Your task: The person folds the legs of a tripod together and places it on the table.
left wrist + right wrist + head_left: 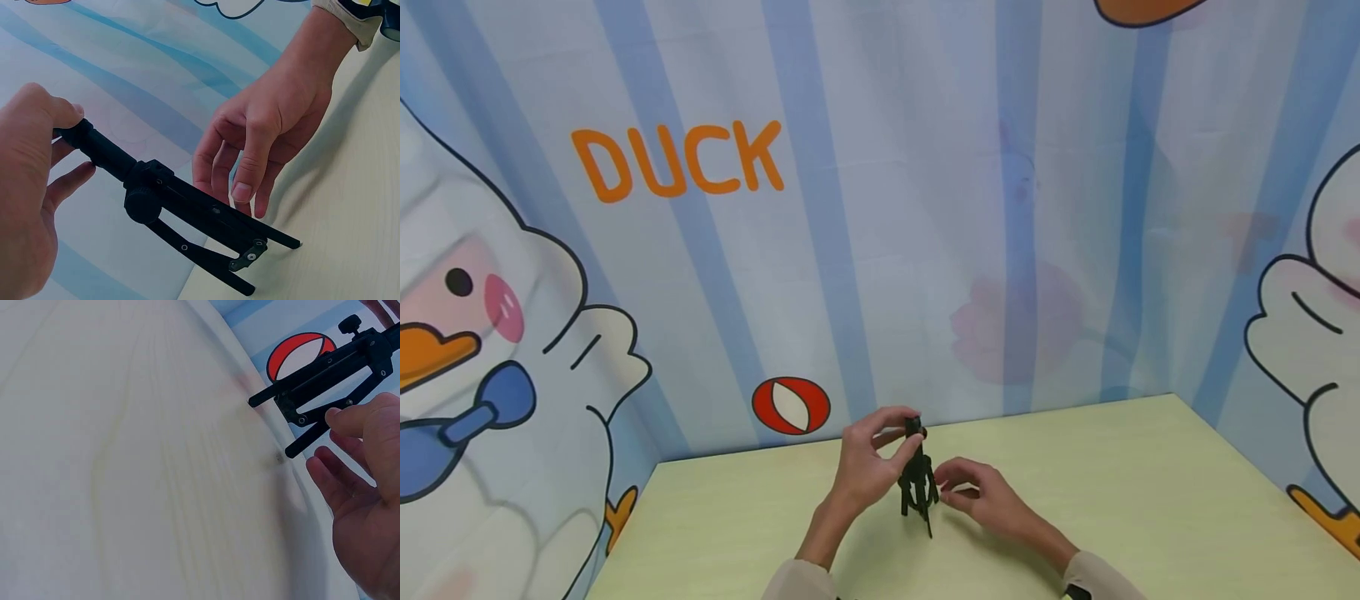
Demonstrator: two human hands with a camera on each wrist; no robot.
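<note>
Tripod: black, small, in the lower middle of the head view, its head up and its legs (187, 250) down over the table (1075, 467); whether the feet touch the tabletop I cannot tell.
Left hand (867, 465): thumb and fingers pinch the tripod (915, 468) at its top end.
Right hand (988, 500): beside the legs, at the right of the tripod in the head view; fingers loosely bent, thumb apart from them, pinching nothing that shows. In the right wrist view the thumb overlaps a leg; touching or just in front, I cannot tell.
Done so far: the tripod is in hand, head end secured, legs a little apart.
Left to do: the legs are neither folded flat nor splayed wide, so work on them looks partway; which way it runs is unclear.
Column: plain, dark, slim, at the left of the left wrist view.
Knob (143, 205): round, jutting from the side below the column.
Brace (252, 257): a short link with pale rivets, near the feet.
Finish: mostly matt, no damage visible.
</note>
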